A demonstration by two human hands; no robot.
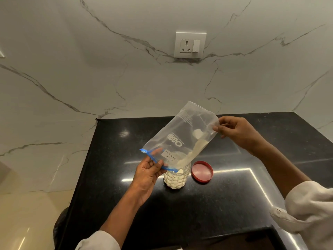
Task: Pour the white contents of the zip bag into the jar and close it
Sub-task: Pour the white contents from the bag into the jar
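A clear zip bag (180, 136) with a blue zip strip hangs upside down and tilted over the jar (177, 178). My left hand (149, 170) grips the bag's open mouth at the zip, right at the jar's rim. My right hand (236, 131) pinches the bag's raised bottom corner. A thin streak of white powder (195, 150) runs down the inside of the bag toward the jar. The clear, bumpy-walled jar stands open on the black counter and looks nearly full of white powder. Its red lid (202, 171) lies flat, inside up, just right of the jar.
The black speckled counter (180, 210) meets a white marble wall behind and on both sides. A wall socket with a switch (190, 45) sits high on the back wall. The counter's left edge (82, 168) drops off beside my left forearm.
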